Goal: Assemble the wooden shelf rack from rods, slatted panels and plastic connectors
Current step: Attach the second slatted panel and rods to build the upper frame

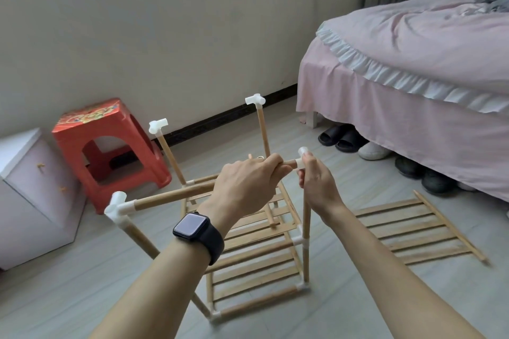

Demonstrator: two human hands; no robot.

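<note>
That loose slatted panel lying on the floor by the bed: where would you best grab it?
Take the slatted panel by its right-hand side rail, mid-length, coming from above. It lies flat, so the gaps between slats probably let fingers hook under that rail.

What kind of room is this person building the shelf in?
Most likely a bedroom. A bed with a pink cover stands on the right, shoes are tucked under it, and a small pink cabinet with drawers sits by the wall.
</note>
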